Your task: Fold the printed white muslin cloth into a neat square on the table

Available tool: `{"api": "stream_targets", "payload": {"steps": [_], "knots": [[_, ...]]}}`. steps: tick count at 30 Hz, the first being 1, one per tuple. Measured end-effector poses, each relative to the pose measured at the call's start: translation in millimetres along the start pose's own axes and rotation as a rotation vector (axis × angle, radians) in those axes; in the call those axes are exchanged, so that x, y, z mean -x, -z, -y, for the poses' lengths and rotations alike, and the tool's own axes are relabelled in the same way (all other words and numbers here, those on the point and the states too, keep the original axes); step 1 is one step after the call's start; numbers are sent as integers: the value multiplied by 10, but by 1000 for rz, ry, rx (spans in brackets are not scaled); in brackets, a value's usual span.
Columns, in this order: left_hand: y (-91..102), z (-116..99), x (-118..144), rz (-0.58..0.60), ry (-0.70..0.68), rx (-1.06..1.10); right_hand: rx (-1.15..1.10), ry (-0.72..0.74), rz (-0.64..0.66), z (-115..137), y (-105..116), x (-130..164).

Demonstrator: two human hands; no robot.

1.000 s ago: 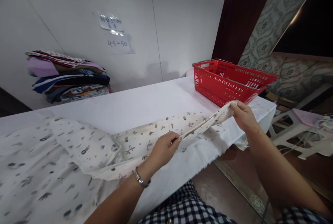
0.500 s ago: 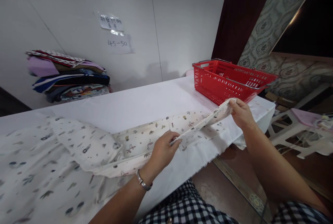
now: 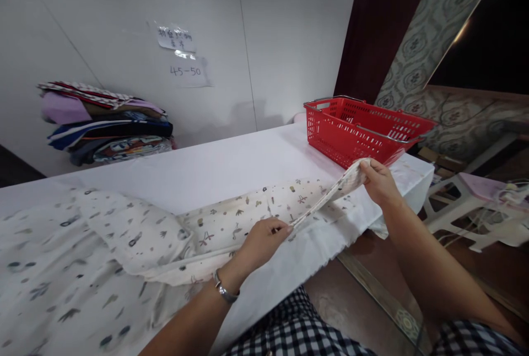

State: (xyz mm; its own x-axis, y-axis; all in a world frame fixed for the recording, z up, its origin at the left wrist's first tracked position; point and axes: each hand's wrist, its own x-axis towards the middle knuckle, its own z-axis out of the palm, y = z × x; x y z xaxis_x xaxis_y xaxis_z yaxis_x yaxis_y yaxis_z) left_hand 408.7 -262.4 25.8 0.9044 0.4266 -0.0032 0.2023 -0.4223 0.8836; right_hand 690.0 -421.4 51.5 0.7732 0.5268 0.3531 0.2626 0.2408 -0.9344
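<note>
A thin white cloth [image 3: 140, 229] printed with small plants and other motifs lies spread over the table, bunched and overlapping toward the left. My left hand [image 3: 265, 239] pinches its near edge about midway along. Farther right, my right hand [image 3: 379, 181] grips the raised right end of the same edge, close in front of the red basket. Between the two hands the edge runs taut and slanted, lifted off the table. A metal bracelet circles my left wrist.
The table [image 3: 231, 160] wears a white cover. A red plastic basket [image 3: 355, 133] stands at its right end. Folded clothes [image 3: 109, 124] are stacked at the back left against the wall, below a paper sign [image 3: 185, 71]. A pale plastic stool [image 3: 475, 196] stands right of the table.
My left hand has slid slightly right along the cloth's edge, and its fingers have closed more tightly. My right hand stays at the raised end, nearly unmoved.
</note>
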Motion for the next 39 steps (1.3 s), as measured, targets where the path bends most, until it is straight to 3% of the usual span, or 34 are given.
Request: {"api": "stream_targets", "payload": {"steps": [5,8,22,30,39], "knots": [[18,22,11,-215,-50,9,-25,-14,-23,-9,-15,6],[18,53,21,-281,-130,6,-54,-33,-39,-13,-27,0],[9,50,130,-181,-282,-269,-147,-56,-85,-104,-64,-72],[114,138,170,-166,-228,-455,-196,-75,-168,-186,-88,-122],[321,297,269,-244,-179,-464,-221,-113,-303,-388,-133,-252]]}}
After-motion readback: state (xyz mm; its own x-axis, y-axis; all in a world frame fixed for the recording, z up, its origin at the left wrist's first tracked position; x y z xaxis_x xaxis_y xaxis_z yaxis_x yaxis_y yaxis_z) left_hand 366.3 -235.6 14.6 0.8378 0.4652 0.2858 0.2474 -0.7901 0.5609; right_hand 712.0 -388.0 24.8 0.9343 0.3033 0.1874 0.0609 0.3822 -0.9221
